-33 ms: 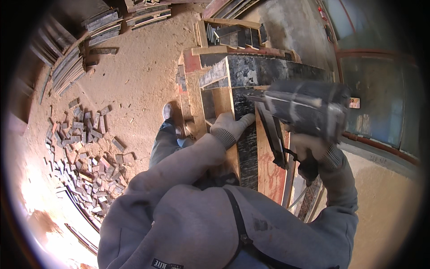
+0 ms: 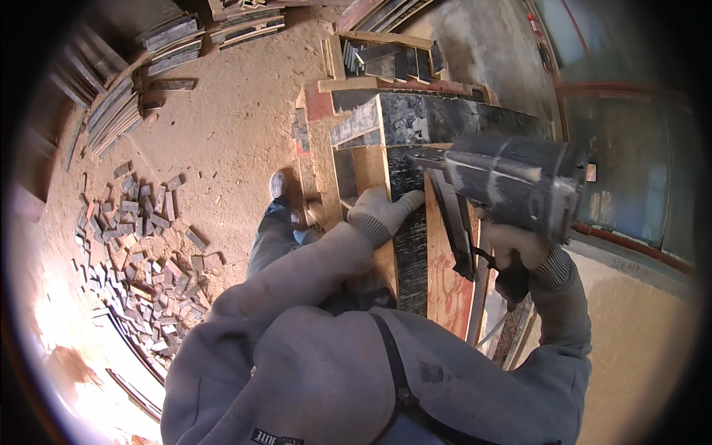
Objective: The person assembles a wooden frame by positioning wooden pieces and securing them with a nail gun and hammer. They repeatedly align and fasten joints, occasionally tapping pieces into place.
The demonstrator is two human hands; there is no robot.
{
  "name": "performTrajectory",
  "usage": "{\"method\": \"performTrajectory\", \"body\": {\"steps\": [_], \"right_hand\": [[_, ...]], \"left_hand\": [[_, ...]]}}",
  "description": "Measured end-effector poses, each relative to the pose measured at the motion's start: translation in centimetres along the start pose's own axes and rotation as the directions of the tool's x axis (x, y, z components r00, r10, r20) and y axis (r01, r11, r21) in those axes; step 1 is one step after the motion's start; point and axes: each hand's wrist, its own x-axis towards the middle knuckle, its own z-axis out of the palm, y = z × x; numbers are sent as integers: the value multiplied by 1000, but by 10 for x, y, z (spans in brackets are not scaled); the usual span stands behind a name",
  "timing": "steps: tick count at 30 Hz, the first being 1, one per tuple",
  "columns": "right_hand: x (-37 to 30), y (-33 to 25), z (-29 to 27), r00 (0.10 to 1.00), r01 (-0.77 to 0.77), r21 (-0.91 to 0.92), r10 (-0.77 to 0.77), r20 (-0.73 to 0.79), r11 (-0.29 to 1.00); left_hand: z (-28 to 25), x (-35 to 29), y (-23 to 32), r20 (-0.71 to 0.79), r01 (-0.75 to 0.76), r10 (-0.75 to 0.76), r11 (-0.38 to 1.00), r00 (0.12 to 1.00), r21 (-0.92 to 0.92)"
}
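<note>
In my right hand (image 2: 513,243), gloved, is the handle of a black nail gun (image 2: 512,178). Its nose points left, over the black-faced board (image 2: 410,256) in front of me; whether it touches the wood I cannot tell. The magazine (image 2: 451,226) slants down toward me from the nose. My left hand (image 2: 380,213), also gloved, grips the left edge of that board, fingers across its top, close to the nose. Past the nose, another black-faced panel (image 2: 460,115) crosses the far end of the wooden frame.
A heap of small wood offcuts (image 2: 141,274) lies on the dusty floor at left. Stacked boards (image 2: 115,115) stand beyond it. At the far side a wooden box (image 2: 386,59) holds dark strips. A glazed, red-framed partition (image 2: 623,163) rises at right.
The nail gun has shifted slightly to the right, its body turning a little. My left hand has stayed on the board.
</note>
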Motion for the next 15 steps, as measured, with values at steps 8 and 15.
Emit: {"method": "performTrajectory", "body": {"steps": [8, 15], "right_hand": [[-10, 7, 5, 976, -148, 25, 150, -157, 989], [-11, 5, 21, 992, -55, 66, 62, -107, 996]], "left_hand": [[-4, -20, 4, 37, -21, 16, 988, 999, 153], [2, -19, 2, 19, -16, 15, 999, 1000, 38]]}}
